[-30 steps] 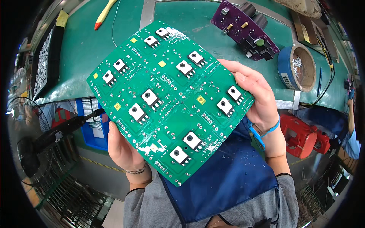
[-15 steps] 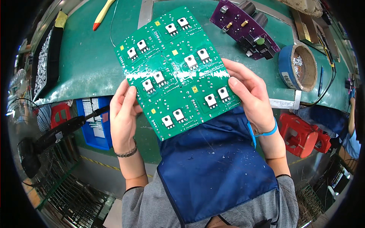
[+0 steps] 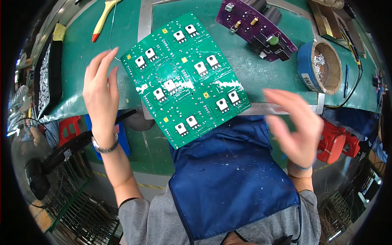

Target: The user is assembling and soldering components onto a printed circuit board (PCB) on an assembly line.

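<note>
A large green circuit board [image 3: 181,109] lies tilted across the near edge of the green worktable, its lower corner reaching over my dark blue apron [image 3: 232,175]. White-faced, three-legged components sit on it in pairs, among small yellow squares. Neither hand touches the board. My left hand [image 3: 100,92] is off its left edge, fingers stretched upward and thumb apart. To the right of the board, my right hand [image 3: 297,126] is raised and smeared by motion, with thumb and fingers visibly spread and nothing between them.
Behind the board stands a purple circuit board [image 3: 245,30] with large capacitors. A round blue pot [image 3: 307,69] holding silvery scraps is at its right. Far left are a yellow-handled tool [image 3: 102,20] with a red tip and a black tray [image 3: 53,75] of metal pieces. Red stools [image 3: 332,143] stand below.
Both hands have let go of the green circuit board and drawn apart, the left one to the left, the right one to the right and down. The board now rests on the table edge.
</note>
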Demonstrator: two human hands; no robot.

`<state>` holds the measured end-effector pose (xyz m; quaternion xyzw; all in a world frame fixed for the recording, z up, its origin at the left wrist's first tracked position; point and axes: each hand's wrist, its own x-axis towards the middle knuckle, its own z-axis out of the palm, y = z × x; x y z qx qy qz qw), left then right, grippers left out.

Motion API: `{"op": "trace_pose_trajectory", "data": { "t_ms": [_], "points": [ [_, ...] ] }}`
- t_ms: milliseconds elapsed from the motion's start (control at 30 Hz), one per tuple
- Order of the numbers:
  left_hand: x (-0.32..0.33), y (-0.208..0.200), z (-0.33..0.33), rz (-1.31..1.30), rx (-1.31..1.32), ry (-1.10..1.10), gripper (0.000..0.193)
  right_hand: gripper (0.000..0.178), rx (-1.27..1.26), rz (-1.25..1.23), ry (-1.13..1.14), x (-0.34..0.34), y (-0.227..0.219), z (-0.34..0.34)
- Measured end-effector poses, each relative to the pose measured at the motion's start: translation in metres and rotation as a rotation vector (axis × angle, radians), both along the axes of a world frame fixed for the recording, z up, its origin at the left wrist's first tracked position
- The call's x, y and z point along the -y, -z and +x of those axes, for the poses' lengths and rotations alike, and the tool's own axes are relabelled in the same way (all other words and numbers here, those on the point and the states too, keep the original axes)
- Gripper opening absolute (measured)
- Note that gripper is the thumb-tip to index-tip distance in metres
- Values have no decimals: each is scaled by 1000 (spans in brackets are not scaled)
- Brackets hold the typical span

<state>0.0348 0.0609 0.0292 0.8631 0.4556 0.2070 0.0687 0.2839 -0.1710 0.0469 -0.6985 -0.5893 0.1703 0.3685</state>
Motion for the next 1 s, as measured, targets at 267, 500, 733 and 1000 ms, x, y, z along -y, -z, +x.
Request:
{"op": "trace_pose_trajectory", "data": {
  "t_ms": [267,500,733,1000],
  "points": [
    [-48,10,1,178,-342,427,10,43,-765,532,669,77,13,158],
    [-28,-29,7,-167,-87,317,6,41,-1507,643,541,43,49,262],
    [46,-59,53,-634,-74,654,12,22,-1130,774,812,26,93,358],
    [4,-60,37,-475,165,403,9,18,-917,934,690,18,55,286]
  ]
}}
